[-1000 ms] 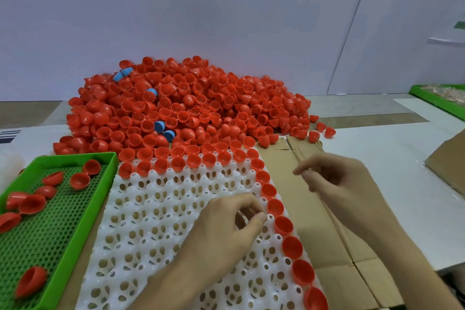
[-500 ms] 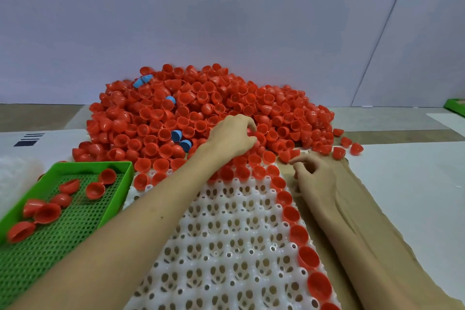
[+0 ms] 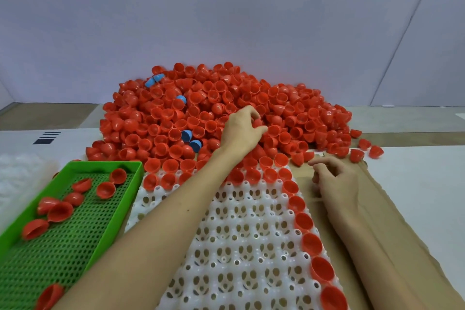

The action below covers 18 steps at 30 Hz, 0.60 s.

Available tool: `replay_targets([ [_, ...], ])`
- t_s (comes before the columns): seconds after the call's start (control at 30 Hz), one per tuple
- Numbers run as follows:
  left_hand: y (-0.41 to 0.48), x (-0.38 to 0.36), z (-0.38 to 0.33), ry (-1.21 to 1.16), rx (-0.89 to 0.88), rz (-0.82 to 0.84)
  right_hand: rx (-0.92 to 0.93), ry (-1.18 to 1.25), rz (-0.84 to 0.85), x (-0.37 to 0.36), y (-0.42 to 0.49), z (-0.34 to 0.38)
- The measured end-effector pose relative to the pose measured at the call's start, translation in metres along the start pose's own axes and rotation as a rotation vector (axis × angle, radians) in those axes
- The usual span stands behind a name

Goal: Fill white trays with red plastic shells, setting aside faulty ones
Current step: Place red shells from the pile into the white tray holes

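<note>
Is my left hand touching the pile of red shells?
Touching. The head view shows the left hand gripping a shell in the pile of red shells.

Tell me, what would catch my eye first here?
A huge pile of red shells, dotted with a few blue shells, fills the middle of the view. The left hand reaches into it and pinches one shell. Nearer, a white tray carries red shells only along its far and right edges; a green tray left of it holds a handful.
</note>
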<state>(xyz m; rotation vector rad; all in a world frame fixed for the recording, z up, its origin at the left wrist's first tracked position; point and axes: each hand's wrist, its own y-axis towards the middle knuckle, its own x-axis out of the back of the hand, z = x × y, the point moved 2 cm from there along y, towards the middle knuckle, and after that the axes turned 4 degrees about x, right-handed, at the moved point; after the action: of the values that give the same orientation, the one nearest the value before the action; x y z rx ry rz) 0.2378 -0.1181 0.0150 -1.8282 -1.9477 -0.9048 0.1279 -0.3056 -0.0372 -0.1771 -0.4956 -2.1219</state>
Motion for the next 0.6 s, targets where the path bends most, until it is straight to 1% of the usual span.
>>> replay_targets([
  [0.07,-0.007,0.010,-0.003,-0.198,0.030,-0.061,0.012,0.001,0.001,0.000,0.000,0.000],
  [0.13,-0.020,0.019,-0.010,-0.382,0.050,-0.071,0.026,0.004,0.005,-0.001,-0.001,0.001],
  [0.23,-0.050,0.032,-0.018,-0.627,0.073,-0.007,0.095,0.013,-0.002,0.001,-0.004,0.006],
  [0.4,-0.101,0.054,-0.017,-0.899,0.128,0.144,0.252,0.073,0.015,0.011,-0.010,0.029],
  [0.47,-0.114,0.062,-0.016,-0.951,0.129,0.178,0.308,0.141,0.068,0.017,-0.013,0.046],
  [0.53,-0.125,0.068,-0.014,-0.913,0.092,0.179,0.382,0.214,0.150,0.023,-0.019,0.071],
  [0.6,-0.135,0.071,-0.011,-0.850,0.046,0.164,0.435,0.217,0.274,0.025,-0.029,0.096],
])
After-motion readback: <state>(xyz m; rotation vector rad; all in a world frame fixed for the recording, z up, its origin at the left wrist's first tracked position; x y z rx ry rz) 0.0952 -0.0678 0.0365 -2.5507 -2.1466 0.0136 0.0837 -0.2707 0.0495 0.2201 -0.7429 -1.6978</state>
